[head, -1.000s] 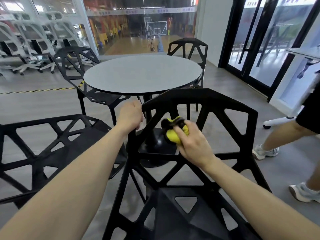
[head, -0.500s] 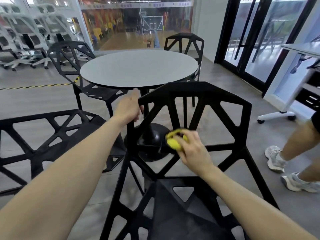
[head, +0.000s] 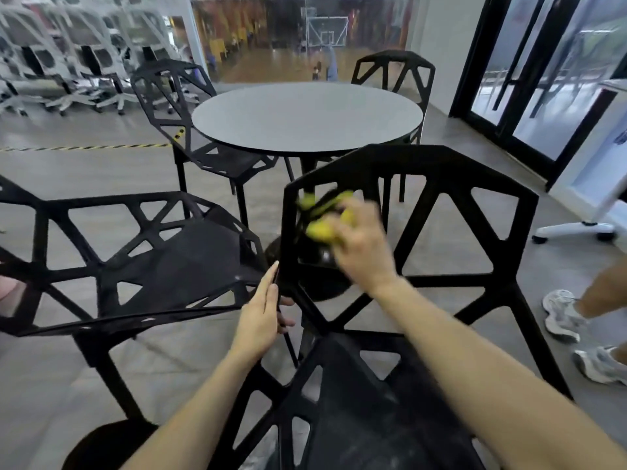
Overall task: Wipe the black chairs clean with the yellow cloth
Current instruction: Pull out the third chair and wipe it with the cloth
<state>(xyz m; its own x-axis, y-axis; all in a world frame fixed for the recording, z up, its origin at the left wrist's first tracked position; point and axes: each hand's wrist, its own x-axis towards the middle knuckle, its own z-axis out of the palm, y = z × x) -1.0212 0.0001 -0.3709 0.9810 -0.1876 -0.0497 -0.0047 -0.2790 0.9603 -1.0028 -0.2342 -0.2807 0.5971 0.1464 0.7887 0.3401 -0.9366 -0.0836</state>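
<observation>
Seat of the nearest black chair [head: 373,412] occupies the bottom of the view, showing pale dust smears; by this evidence its wiping is judged unfinished. Left hand [head: 263,308] rests against the left upright of the backrest with fingers nearly straight and thumb behind the bar, a position judged to steady the frame against the wiping force. Right hand [head: 356,242] is clamped on the bunched yellow cloth [head: 322,218], pressing it on a slanted strut near the upper left of the backrest; motion blur hides the finger detail. A second black chair [head: 142,252] stands just beside, to the left. Beyond the backrest stands the round grey table [head: 305,113], with two further chairs [head: 190,123] behind it. Floor is grey. White office chairs [head: 68,62] line the far left; glass doors [head: 543,79] stand at right, and another person's legs and sneakers [head: 563,315] show at the right edge.
</observation>
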